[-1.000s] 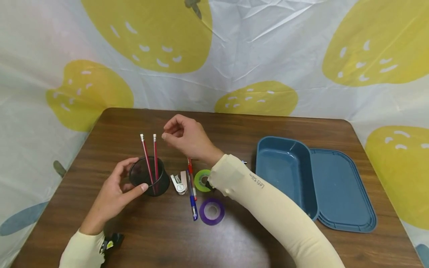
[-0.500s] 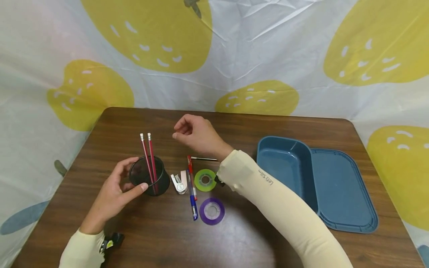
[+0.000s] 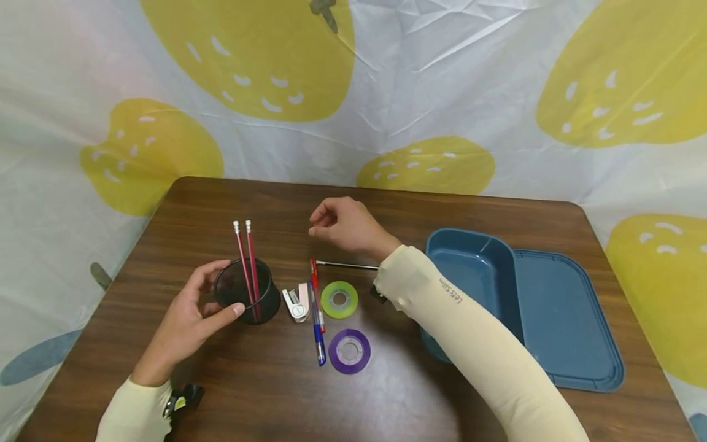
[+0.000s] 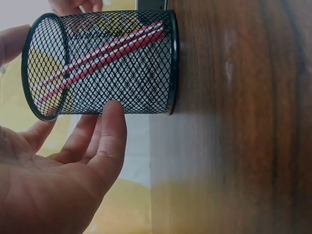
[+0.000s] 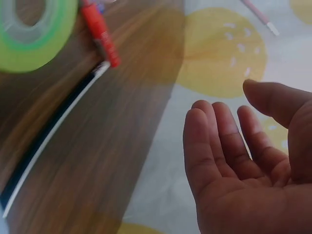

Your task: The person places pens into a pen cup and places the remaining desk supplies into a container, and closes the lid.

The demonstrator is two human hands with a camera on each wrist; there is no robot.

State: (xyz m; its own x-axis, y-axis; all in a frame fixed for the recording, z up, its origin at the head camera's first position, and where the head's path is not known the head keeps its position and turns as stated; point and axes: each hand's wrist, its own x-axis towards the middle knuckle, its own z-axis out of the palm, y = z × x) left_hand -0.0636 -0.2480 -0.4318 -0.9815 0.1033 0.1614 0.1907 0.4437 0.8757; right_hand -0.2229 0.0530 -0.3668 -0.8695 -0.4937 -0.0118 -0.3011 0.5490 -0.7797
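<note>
My left hand holds a black mesh pencil cup, thumb at the near side and fingers round the far left side. The cup stands upright on the table. Two red pencils lean inside it, white eraser ends up; their lower ends show through the mesh in the left wrist view. My right hand hovers in the air right of the cup, with loosely bent fingers and nothing between them. Below it on the table lie a thin dark pencil and a red pen.
Right of the cup lie a small white stapler, a blue pen, a green tape roll and a purple tape roll. A blue box and its lid rest at the right, partly behind my right sleeve.
My right hand has drawn back to the right, away from the cup, uncovering the thin dark pencil and green tape. One pencil has tipped left inside the cup. My left hand stays put.
</note>
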